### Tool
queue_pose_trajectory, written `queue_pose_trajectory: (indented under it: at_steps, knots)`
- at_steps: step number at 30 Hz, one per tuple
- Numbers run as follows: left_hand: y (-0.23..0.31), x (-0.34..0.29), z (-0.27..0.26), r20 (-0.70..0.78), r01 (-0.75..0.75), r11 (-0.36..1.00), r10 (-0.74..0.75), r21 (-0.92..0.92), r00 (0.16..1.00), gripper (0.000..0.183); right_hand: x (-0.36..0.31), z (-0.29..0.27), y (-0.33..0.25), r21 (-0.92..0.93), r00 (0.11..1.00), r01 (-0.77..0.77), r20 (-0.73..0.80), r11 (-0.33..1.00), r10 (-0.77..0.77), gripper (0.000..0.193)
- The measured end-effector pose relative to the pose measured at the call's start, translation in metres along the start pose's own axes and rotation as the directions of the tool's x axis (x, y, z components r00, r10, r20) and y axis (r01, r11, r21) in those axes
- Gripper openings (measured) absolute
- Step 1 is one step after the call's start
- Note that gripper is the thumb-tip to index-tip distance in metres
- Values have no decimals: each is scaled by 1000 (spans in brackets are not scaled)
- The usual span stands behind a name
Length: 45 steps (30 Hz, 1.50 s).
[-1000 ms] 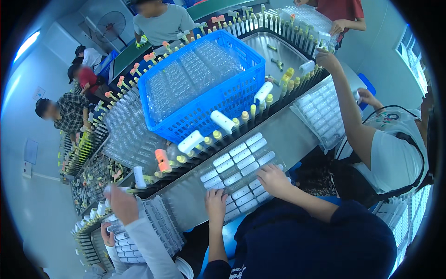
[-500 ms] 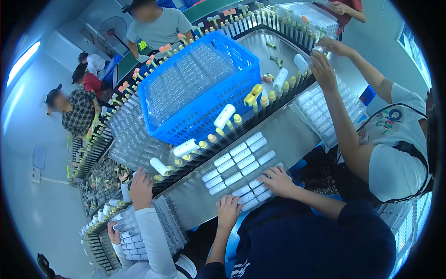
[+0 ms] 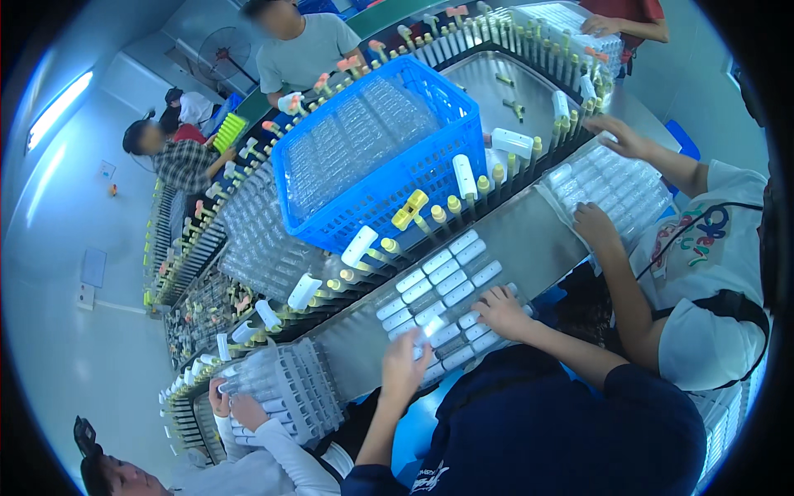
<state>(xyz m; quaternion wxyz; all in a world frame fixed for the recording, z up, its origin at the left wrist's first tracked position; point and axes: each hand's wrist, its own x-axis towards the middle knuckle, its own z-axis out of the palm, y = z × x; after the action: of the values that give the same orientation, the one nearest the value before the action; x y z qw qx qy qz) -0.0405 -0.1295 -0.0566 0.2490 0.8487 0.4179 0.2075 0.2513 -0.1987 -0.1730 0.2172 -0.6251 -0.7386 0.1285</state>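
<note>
Co-worker, far left: one person in a plaid shirt, holding a bright yellow-green rack.
Neighbour at my left: one person in pale sleeves, both hands at a tray of white pieces.
Clear trays: one loose pile, lying beyond the row of pegs.
Ribbed stack: translucent trays, just beside that neighbour's hands.
Bench: bare metal, running up to the right in front of me.
Pegs: one row with yellow tops, along the bench's far side; some bear white pieces, one a yellow piece.
Crate: blue, slatted, full of clear packing, behind the pegs.
My left hand: fingers curled round one white piece, blurred by glare, above the near left part of my tray.
My tray: clear, on the bench before me, with rows of rounded white blocks.
My right hand: palm down, fingers spread and slightly bent, resting on the tray's right end; nothing seen gripped.
Neighbour's tray, right: white pieces under clear wrap, between that person's hands.
</note>
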Motion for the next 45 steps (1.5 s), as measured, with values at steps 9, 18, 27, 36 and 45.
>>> queue_pose_trajectory:
  at_steps: [9, 18, 27, 36, 45]
  knots:
    - [22, 180, -74, -350, -84, 989, 123, 124, 928, 51, 3, -50, -19, 333, 976, -57, -178, 941, 122, 30]
    - [-17, 155, -56, -416, 186, 968, -100, 171, 904, 73, -2, -72, -2, 811, 810, -303, -58, 501, 584, 31]
    - [2, 64, -14, -651, 304, 908, -47, 289, 758, 78, 31, -127, 40, 960, 677, -68, -157, 273, 719, 39]
    - [-11, -67, 97, -138, 189, 973, -171, 130, 976, 39, 103, -246, 137, 568, 305, -311, -700, 762, 646, 54]
    - [-16, -62, 91, -134, 173, 945, -140, 278, 981, 36, 214, -234, 80, 69, 639, -566, -594, 821, 490, 30]
